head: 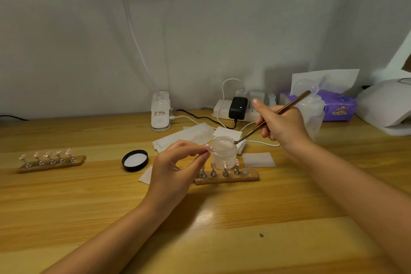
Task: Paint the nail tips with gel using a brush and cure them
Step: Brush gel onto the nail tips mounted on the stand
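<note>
Evidently painting was underway: a pink nail tip [209,148] was pinched in the left hand [178,162], the brush [272,115] gripped by the right hand [282,127] at the open gel jar [223,151]. Four tips waited on the near holder [226,177]; curing was judged undone.

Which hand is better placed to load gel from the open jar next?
The right hand: it grips the brush, whose tip is already at the jar rim. The left hand is busy pinching a nail tip.
</note>
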